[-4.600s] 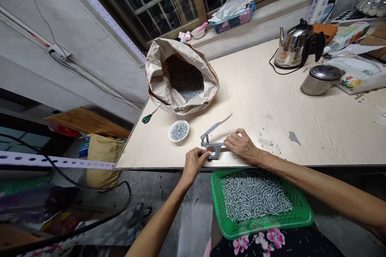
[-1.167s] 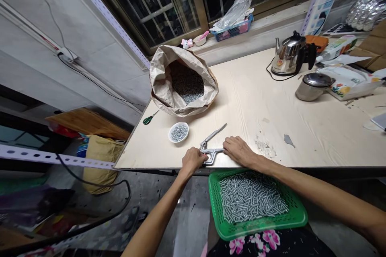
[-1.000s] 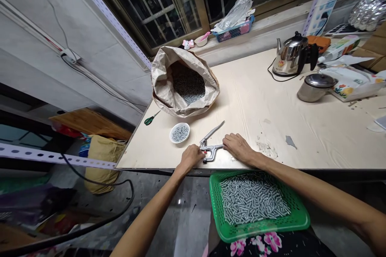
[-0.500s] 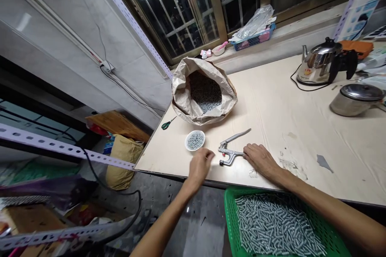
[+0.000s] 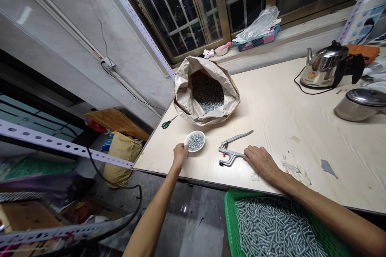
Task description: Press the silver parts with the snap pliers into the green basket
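Note:
My left hand (image 5: 180, 155) is closed at the left rim of a small white bowl (image 5: 186, 137), its thumb and fingers pinching the edge. Small silvery metal pieces (image 5: 196, 141) fill the bowl. Snap pliers (image 5: 231, 156) of grey metal lie on the table with their handles spread apart. My right hand (image 5: 262, 162) rests on the tabletop, its fingers closed over the end of the lower handle. Behind the bowl stands an open paper-lined sack (image 5: 183, 106) with many more small metal pieces inside.
Below the table's front edge, a green basket (image 5: 230, 225) holds many metal pins. Green-handled scissors (image 5: 166, 124) lie left of the sack. A steel kettle (image 5: 322, 68) and a lidded pot (image 5: 352, 106) stand at the right. A grey scrap (image 5: 328, 168) lies on the table (image 5: 271, 116).
My left hand has moved left from the front of the bowl to its left rim and taken hold there. My right hand stays on the pliers' handle.

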Available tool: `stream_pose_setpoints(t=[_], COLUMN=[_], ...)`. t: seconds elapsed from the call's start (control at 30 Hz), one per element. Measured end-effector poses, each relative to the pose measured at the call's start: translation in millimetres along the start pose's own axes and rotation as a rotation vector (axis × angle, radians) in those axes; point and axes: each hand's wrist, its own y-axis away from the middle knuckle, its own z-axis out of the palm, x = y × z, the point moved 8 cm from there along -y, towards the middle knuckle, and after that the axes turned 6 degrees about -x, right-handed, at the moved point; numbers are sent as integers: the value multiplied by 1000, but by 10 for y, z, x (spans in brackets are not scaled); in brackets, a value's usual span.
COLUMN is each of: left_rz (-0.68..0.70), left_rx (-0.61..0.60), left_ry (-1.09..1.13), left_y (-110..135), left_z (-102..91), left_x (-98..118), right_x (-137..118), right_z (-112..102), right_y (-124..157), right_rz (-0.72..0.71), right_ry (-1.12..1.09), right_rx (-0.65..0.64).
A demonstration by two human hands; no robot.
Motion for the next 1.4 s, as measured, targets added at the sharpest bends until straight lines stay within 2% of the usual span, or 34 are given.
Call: stream_pose_setpoints(t=[0.13,0.3,0.37,0.47,0.53,0.63,0.87,1.03,1.13,1.2,1.3,1.4], left_rz=[-46,-81,-13,205,328,395,398,385,416,526,688,674], left_rx=[-73,-96,21,235,217,106,52,115,173,144,-6,-116], left_ry=[76,70,-25,-283,-407,-491,-485,-307,-168,-153,-295,-469], left_y=[95,453,577,692,668,552,438,391,506,683,978,1095], left_z=[-8,-46,-142,-260,-191,-56,10,-149,-261,-193,165,556], left_x=[-209,-376,-297,37,248,406,392,282,339,514,820,931], right_x=[-15,-22,-20,-24,-28,-30,-28,-28,-22,-14,-1,8], right_z=[-18,-18,-7,1,-4,-8,-16,-11,3,12,16,11], right_y=[7,26,29,32,32,30,27,27,18,10,2,3], right_rz=[-21,-44,-45,-51,-52,-49,-37,-32,-20,-11,2,8], right_ry=[13,37,51,55,55,52,71,72,54,44,39,36], right_rx=[19,50,51,54,60,62,73,59,39,28,24,23])
